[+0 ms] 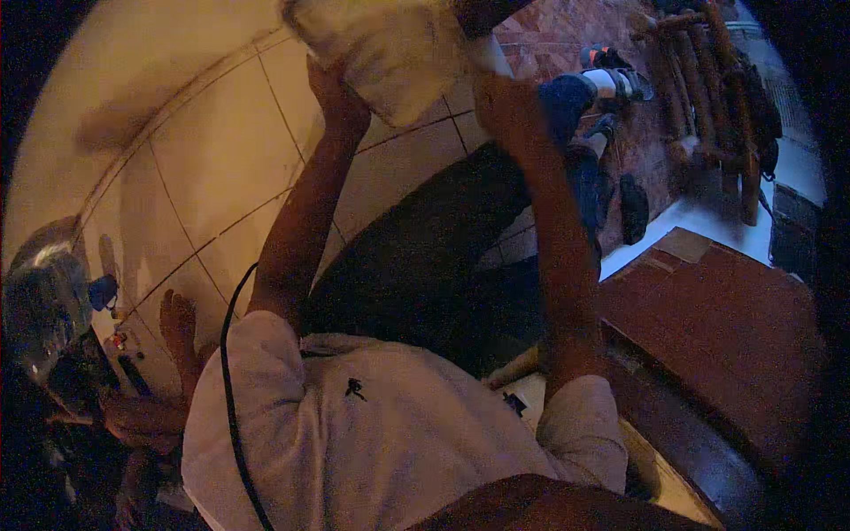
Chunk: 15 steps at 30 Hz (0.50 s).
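Note:
A pale beige, soft-looking piece of material is at the top centre, blurred along its right side, with something dark behind its upper right corner. My left hand has its fingers closed on the material's lower left edge. My right hand is raised at the right edge of the same material, next to a white strip; its fingers are smeared, so their grip is unclear. My dark-trousered leg lies below, over light floor tiles.
At lower left are another person's bare foot and a shiny dark object. Blue-trousered legs and dark footwear are at upper right, near brown wooden poles. A large reddish-brown board fills the lower right.

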Available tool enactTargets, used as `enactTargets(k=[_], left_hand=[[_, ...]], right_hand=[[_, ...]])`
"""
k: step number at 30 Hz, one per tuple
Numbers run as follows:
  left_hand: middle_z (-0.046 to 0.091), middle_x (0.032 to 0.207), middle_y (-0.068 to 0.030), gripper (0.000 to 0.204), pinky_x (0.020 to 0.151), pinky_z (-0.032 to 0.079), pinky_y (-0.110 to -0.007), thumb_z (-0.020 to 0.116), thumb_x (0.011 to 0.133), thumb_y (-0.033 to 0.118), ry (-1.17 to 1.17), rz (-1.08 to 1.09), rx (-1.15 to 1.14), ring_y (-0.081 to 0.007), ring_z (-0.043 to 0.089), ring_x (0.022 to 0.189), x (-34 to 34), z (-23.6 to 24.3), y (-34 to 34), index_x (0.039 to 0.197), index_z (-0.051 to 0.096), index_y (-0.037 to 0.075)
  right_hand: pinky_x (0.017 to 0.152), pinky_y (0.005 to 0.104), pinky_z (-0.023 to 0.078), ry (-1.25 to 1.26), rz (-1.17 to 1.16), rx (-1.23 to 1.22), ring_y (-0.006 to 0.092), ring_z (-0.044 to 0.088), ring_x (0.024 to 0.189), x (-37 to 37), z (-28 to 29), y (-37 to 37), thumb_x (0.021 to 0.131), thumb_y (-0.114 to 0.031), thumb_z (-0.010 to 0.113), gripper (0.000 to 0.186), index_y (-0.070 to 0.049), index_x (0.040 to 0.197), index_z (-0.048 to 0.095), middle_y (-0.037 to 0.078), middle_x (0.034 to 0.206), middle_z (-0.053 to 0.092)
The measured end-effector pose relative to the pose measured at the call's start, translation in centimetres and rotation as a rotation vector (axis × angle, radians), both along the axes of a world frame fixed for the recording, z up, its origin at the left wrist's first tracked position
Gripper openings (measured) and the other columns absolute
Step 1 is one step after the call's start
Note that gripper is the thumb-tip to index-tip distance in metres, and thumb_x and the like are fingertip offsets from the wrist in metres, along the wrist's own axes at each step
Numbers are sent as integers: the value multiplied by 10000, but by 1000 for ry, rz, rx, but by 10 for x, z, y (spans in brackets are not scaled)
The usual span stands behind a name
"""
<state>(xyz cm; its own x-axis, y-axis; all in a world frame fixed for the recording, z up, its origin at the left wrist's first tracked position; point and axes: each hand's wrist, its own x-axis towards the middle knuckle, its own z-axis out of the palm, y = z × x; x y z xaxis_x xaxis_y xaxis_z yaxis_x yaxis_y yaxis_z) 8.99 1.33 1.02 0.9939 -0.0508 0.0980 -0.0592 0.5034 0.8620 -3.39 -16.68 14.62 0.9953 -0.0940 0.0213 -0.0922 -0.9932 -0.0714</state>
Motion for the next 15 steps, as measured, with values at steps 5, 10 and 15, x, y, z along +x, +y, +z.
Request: enactTargets(k=[5, 10, 15], left_hand=[[523, 1199, -121, 404, 881, 454, -507, 534, 870, 223, 320, -181, -498, -317, 524, 1070, 9, 21, 4, 1245, 445, 101], [520, 1218, -115, 402, 827, 482, -541, 517, 872, 252, 248, -157, -348, -342, 551, 1035, 9, 27, 4, 1253, 446, 147], [496, 1132, -135, 534, 842, 521, -481, 594, 802, 192, 213, -208, -505, -326, 553, 1021, 7, 28, 5, 1254, 339, 65]], right_hand=[[701, 474, 488, 10, -10, 251, 388, 609, 766, -16, -4, 36, 887, -205, 443, 263, -57, 1016, 617, 221, 821, 614], [744, 459, 484, 119, 21, 257, 377, 607, 836, -16, 12, 50, 883, -199, 457, 264, -53, 1027, 624, 232, 911, 619], [739, 468, 483, 110, 7, 292, 373, 607, 838, -17, 27, 53, 889, -189, 454, 298, -72, 1121, 600, 222, 888, 622]])
